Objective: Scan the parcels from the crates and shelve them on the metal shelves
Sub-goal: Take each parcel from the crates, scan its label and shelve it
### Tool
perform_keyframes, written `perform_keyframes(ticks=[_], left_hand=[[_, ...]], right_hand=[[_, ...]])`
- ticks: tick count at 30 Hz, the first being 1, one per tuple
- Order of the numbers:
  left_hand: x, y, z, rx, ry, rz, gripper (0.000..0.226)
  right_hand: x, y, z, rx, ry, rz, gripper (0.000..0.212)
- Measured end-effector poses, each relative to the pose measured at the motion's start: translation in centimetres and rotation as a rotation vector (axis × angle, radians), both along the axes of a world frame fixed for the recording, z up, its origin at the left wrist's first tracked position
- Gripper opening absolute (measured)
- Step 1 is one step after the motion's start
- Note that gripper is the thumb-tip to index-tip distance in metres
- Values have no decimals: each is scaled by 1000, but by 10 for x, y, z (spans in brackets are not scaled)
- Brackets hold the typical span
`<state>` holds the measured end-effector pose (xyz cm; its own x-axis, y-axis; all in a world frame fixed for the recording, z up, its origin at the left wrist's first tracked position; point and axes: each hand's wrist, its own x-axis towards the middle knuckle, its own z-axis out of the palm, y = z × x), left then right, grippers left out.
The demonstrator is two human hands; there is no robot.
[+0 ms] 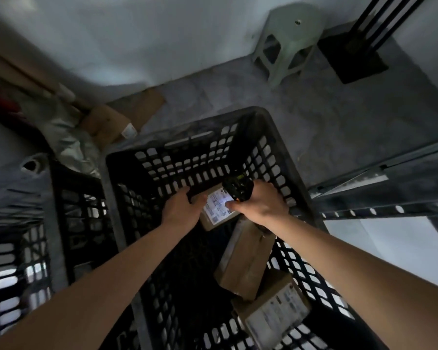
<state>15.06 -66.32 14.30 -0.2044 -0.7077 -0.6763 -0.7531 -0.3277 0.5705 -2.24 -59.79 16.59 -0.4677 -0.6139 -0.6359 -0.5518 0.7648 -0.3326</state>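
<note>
Three parcels: counted inside the black crate (238, 127), which stands on the grey floor (339, 117).
Held parcel (216, 210): brown box with a lit white label, raised over the crate's far end.
Left hand (181, 207): fingers curled round the held parcel's left edge.
Right hand (259, 202): closed round a black scanner (238, 189), pointed down at the label.
Second parcel (245, 258): plain brown box, lying against the crate's right wall.
Third parcel (273, 314): labelled box, just beside the second, nearer the viewer.
Metal shelf (379, 190): edge seen right of the crate.
Stool (286, 39): pale green, by the wall.
Neighbouring crate (79, 210): black, left of the first.
</note>
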Motion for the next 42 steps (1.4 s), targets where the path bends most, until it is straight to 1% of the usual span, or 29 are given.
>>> perform_keyframes(ticks=[3,7,13,19,21,24,26,32,35,38,40,42], left_hand=[[-4,2,-14,11,-23,-1,73],[-10,5,-27,62,-26,1,71],[-17,7,-44,107,-20,49,63],[-15,9,-49,90,-35,84,56],[-15,8,-50,91,-38,90,56],[-16,7,-50,92,-31,89,55],[-16,5,-50,86,-33,106,54],[-11,2,-52,81,-83,237,52],[-8,1,-49,63,-112,247,42],[-5,5,-36,25,-127,260,41],[-5,7,-24,14,-103,287,40],[-4,7,-9,2,-82,297,41]], right_hand=[[-8,-2,-12,24,-14,-5,69],[-8,-5,-25,55,-56,20,69],[-3,-12,-41,25,2,-6,75],[1,-13,-52,-5,74,-10,78],[-1,-14,-52,20,64,-17,78],[-7,-16,-53,68,7,-35,69],[-8,-17,-53,61,-11,-44,68],[-10,-16,-55,82,-119,-67,57],[-10,-12,-51,45,-152,-93,52],[-7,-5,-38,19,-150,-117,49],[-6,-1,-25,-26,-169,-128,49],[-8,2,-8,-78,-201,-135,39]])
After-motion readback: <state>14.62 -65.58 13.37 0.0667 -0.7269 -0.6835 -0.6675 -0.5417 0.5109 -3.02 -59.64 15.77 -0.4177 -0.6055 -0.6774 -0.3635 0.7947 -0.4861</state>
